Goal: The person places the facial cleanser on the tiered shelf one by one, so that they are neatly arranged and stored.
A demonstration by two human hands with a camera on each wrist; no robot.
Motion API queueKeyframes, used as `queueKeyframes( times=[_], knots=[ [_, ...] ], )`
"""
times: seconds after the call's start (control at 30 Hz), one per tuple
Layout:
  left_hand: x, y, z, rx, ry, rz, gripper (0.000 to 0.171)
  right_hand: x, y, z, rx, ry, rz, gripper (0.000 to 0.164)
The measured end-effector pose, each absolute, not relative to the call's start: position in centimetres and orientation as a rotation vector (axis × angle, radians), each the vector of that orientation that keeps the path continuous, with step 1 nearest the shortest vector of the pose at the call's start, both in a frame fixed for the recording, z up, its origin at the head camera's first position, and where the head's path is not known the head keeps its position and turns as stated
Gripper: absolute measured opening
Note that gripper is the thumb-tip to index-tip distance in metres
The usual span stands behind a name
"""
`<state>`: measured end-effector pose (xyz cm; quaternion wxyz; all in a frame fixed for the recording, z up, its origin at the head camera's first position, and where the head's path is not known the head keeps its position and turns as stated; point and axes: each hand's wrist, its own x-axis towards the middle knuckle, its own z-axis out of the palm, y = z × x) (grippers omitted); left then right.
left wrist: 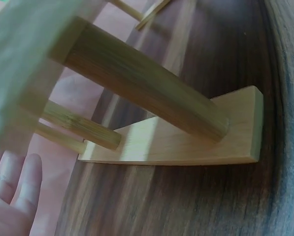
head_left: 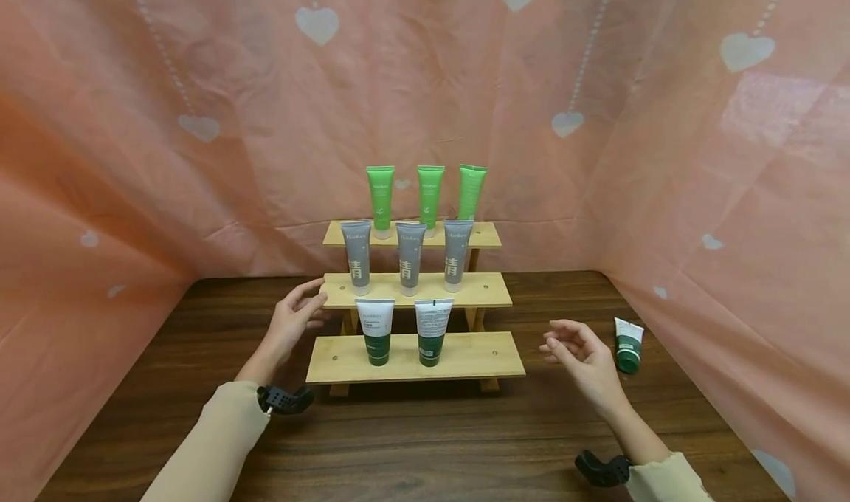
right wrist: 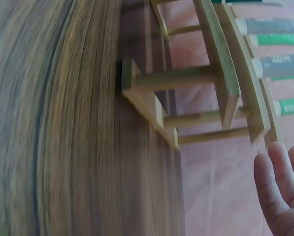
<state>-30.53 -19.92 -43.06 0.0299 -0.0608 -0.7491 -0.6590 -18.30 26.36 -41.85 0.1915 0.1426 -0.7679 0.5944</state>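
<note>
A three-tier wooden stand (head_left: pixel 415 368) holds squeeze tubes. At its left end is my left hand (head_left: pixel 296 317), fingertips right at the edge of the middle shelf (head_left: pixel 335 297); the left wrist view shows its fingers (left wrist: pixel 30 182) loosely extended beside the stand's wooden legs. My right hand (head_left: pixel 584 362) hovers with relaxed, slightly bent fingers between the stand and a white-and-green tube (head_left: pixel 628 345) on the table, holding nothing. Two matching tubes, one on the left (head_left: pixel 376 332) and one in the middle (head_left: pixel 432 332), stand on the bottom shelf.
Three grey tubes (head_left: pixel 410 258) stand on the middle shelf and three bright green tubes (head_left: pixel 429 196) on the top one, the rightmost tilted. Under everything is a dark wooden table (head_left: pixel 412 443). Pink cloth (head_left: pixel 425 81) with white hearts encloses the back and sides.
</note>
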Motion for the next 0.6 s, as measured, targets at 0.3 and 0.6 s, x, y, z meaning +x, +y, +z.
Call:
queueKeyframes(
  times=[0.3,0.6],
  knots=[
    [-29.8,-19.6,-42.2,-0.181,-2.279,-2.079,0.051,-17.6,28.5,-42.1,0.317,-2.173,1.635,0.027],
    [-28.7,-19.0,-41.0,-0.196,-2.257,-2.122,0.049,-18.3,32.0,-44.9,0.351,-2.101,1.666,0.030]
  ],
)
